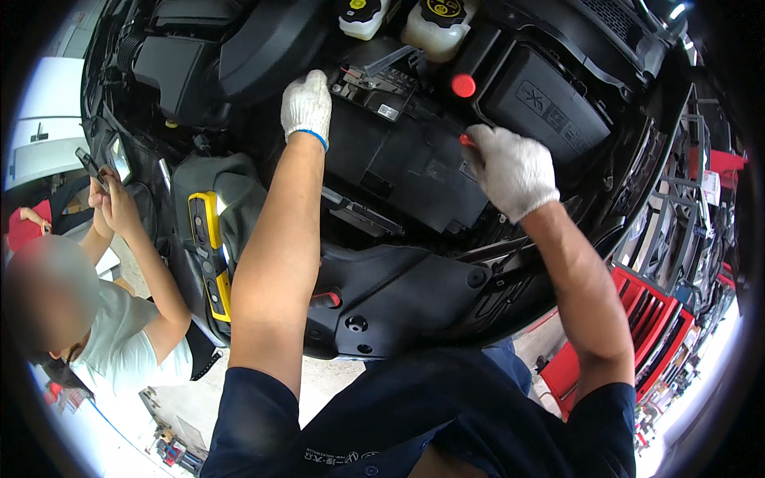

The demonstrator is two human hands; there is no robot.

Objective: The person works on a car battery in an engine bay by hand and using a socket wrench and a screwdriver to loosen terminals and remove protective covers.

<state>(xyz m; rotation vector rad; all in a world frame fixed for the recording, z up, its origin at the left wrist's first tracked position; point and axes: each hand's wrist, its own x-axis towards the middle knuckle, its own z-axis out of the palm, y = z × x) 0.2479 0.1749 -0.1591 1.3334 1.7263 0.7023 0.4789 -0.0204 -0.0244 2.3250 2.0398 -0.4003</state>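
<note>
My left hand [306, 106], in a white knit work glove, is curled at the left edge of the black battery cover [388, 155] in a car's engine bay. Its fingertips are hidden, and I cannot tell whether it grips anything. Beside it are the battery's fuse carrier [382, 83] and a raised clear plastic flap [391, 60]. Over the cover's right side, my gloved right hand [517, 170] is shut around a small red object [468, 141]; most of that object is covered by my fingers. A round red cap [463, 85] sits just above this hand.
Two fluid reservoirs [439, 30] stand at the back, near the black fuse box lid [538, 101]. A yellow-and-black work light [209, 257] lies on a dark fender cover [239, 179]. To the left, a person [137, 322] holds up a phone [92, 167]. A red tool cabinet [645, 328] stands right.
</note>
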